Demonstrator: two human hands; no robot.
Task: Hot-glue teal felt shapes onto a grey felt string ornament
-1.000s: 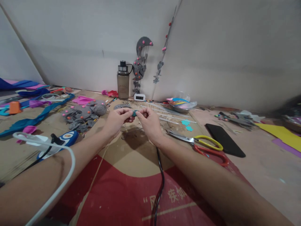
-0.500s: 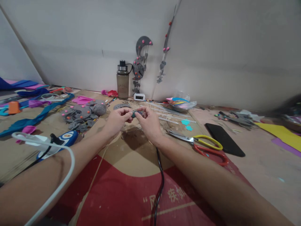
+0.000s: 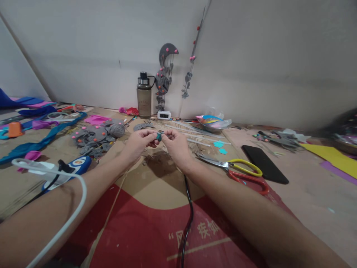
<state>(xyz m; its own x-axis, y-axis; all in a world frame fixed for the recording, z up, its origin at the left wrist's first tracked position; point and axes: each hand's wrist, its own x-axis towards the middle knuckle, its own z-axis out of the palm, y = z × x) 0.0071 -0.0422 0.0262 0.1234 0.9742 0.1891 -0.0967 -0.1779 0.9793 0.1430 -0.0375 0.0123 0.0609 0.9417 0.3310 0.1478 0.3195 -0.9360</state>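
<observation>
Between my fingertips is a small teal felt piece (image 3: pixel 158 136), mostly covered by the fingers, so its full shape does not show. My left hand (image 3: pixel 141 142) pinches it from the left, and my right hand (image 3: pixel 176 144) pinches it from the right. Both hands are held just above the cardboard (image 3: pixel 156 186), which has a red printed part. To the right of my right hand lie two turquoise flower-shaped cutouts (image 3: pixel 219 144). Scissors (image 3: pixel 245 167) with one yellow and one red handle rest nearer to my right forearm.
A bottle (image 3: pixel 144 98) and a small digital clock (image 3: pixel 164 115) stand by the wall. Grey felt pieces with pink balls (image 3: pixel 92 136) lie at left. A black phone (image 3: pixel 264 163) is at right. A white cable (image 3: pixel 83 193) crosses my left forearm; a black cord (image 3: pixel 190 208) runs between my arms.
The teal piece shows a little more between my fingertips and the fingers have shifted slightly. The whole view has moved a bit; both hands still pinch the piece.
</observation>
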